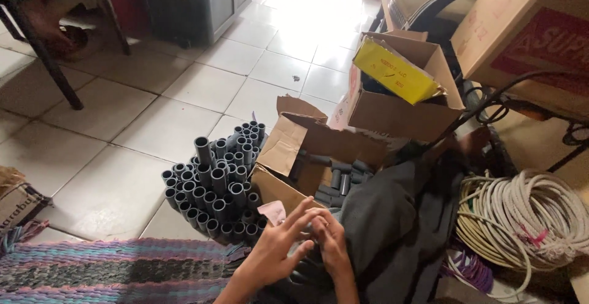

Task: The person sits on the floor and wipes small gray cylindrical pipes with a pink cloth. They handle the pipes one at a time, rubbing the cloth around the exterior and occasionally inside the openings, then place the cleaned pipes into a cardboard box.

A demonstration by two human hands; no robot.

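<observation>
Two hands meet low in the frame. The left hand (283,242) has its fingers spread wide and loose, gripping nothing; the right hand (331,246) presses against it, and whether it clasps anything cannot be told. Just beyond the fingertips lies a small pink slip (273,211). Left of them stand several dozen grey pipes (215,184), packed upright in one block on the floor (123,132). More lie in an open brown box (319,150). One striped rug (110,270) is nearest left, one white cable coil (527,218) right. Farther off, a second box (399,111) carries a yellow card (396,71).
</observation>
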